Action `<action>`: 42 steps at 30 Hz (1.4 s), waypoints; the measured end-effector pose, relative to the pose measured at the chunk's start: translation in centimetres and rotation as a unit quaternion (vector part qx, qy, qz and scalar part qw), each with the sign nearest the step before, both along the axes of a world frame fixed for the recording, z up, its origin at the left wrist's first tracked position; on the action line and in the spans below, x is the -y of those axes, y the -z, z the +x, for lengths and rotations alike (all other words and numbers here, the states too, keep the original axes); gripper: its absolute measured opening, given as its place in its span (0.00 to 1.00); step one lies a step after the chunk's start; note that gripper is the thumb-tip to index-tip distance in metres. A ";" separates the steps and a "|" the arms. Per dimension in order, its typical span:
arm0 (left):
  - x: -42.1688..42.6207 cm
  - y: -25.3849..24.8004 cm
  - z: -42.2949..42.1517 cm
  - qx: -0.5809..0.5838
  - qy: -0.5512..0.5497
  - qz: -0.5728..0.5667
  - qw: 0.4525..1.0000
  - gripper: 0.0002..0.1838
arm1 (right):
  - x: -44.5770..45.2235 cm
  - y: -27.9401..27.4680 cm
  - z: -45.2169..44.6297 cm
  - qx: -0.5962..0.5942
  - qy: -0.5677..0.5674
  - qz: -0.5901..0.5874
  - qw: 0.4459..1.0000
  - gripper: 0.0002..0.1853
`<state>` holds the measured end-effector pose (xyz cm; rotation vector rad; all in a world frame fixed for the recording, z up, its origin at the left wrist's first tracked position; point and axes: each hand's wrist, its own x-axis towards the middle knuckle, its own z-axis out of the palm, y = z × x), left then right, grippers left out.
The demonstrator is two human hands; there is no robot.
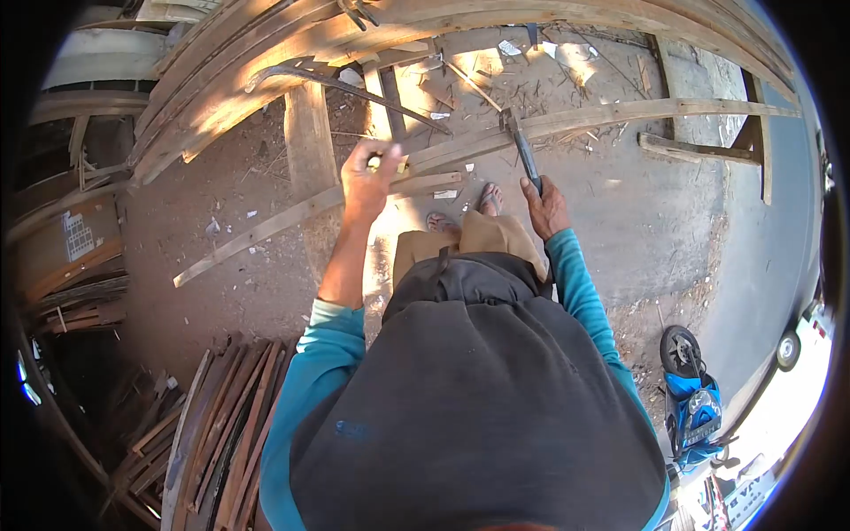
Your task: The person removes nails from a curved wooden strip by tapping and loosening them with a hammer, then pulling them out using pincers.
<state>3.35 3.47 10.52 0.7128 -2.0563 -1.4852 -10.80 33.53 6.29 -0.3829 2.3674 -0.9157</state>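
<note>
My right hand [548, 209] is closed round the dark grip of a hammer [525, 157]. The hammer's head lies over a long wooden plank [611, 115], which runs across the view in front of my feet; whether they touch I cannot tell. My left hand [365, 183] is raised near the same plank, its fingers curled on a small yellow thing [374, 163] whose kind I cannot make out. Beyond that hand, a long metal bar with a hooked end [354, 88] slants across the boards.
Long beams [239, 97] are stacked along the far side. A wide upright-lying board [310, 150] crosses under the plank. At lower left is a pile of wood strips [230, 425]. A blue motorbike [695, 407] stands at right by the road [779, 239]. Wood scraps litter the ground.
</note>
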 end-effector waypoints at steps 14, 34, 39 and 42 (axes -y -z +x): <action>-1.3 -0.6 -2.9 0.066 0.025 -0.043 0.997 0.13 | 1.8 1.9 -0.1 0.098 0.090 -0.072 0.988 0.26; -2.4 -1.9 -3.3 0.079 0.040 0.056 0.994 0.09 | 1.9 5.1 1.2 0.031 0.087 -0.008 0.996 0.32; 0.2 5.1 1.5 -0.292 -0.057 0.335 0.894 0.07 | 2.6 2.8 1.1 0.108 0.124 0.003 0.986 0.32; -2.7 -2.2 -2.4 -0.048 0.032 -0.026 0.998 0.09 | 1.1 4.1 1.2 -0.045 0.037 0.041 0.997 0.33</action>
